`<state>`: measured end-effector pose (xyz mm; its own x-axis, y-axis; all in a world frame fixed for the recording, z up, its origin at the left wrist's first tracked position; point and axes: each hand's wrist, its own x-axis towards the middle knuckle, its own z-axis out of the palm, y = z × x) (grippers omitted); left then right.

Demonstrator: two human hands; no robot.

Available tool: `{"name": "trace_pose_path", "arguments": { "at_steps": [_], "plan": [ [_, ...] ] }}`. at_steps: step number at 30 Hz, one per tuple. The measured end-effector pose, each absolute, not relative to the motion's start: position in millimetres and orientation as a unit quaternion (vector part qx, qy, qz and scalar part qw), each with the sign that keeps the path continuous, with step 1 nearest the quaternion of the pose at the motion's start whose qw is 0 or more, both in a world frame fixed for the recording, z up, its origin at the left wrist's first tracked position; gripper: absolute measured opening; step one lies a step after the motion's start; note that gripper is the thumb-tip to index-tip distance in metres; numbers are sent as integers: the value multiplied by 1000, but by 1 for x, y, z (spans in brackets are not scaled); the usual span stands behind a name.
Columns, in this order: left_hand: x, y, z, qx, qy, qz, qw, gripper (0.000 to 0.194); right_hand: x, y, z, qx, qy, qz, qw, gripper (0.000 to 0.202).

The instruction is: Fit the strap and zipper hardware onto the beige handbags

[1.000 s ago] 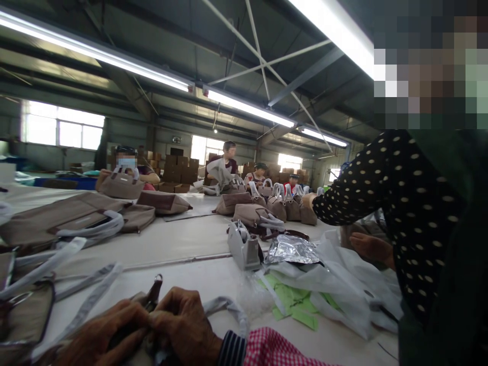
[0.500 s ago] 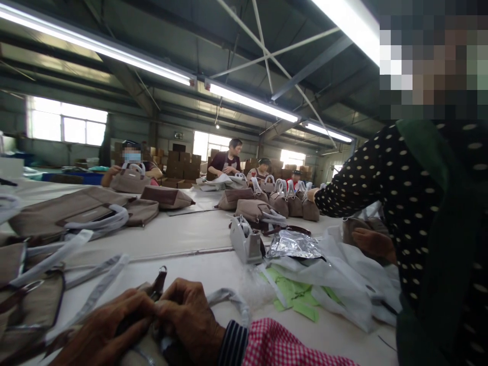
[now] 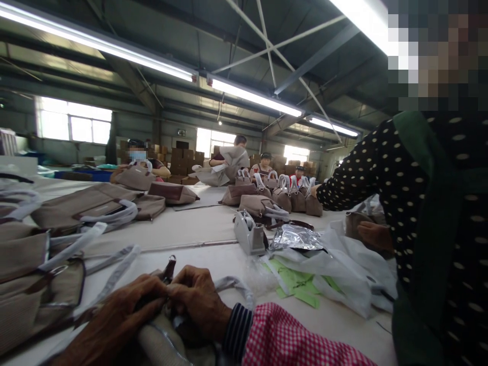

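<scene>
- Our left hand grips the top of a beige bag, thumb and forefinger closed on its edge; the bag lies below our fingers, partly hidden.
- Our right hand pinches at the same edge, thumb and forefinger pressed together; we cannot tell which piece lies between them.
- A brown tab with a metal ring stands just beyond our fingertips.
- We judge it best to steady the bag with the left and keep the right's movements small.
- Past our right fingers sits a tape dispenser.
- Past our left fingers, a second bag bears a label too small to read.
</scene>
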<state>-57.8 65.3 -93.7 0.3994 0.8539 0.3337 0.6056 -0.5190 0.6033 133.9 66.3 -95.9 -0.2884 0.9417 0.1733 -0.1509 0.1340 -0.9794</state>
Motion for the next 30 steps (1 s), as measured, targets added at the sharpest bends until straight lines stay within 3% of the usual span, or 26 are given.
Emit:
{"name": "trace_pose_path", "arguments": {
  "at_steps": [20, 30],
  "plan": [
    [-58, 73, -103, 803, 460, 317, 209, 41, 135, 69, -102, -335, -582, 552, 494, 18],
    [-59, 75, -108, 801, 448, 336, 213, 42, 136, 67, -100, -341, -580, 555, 489, 22]
  ]
}}
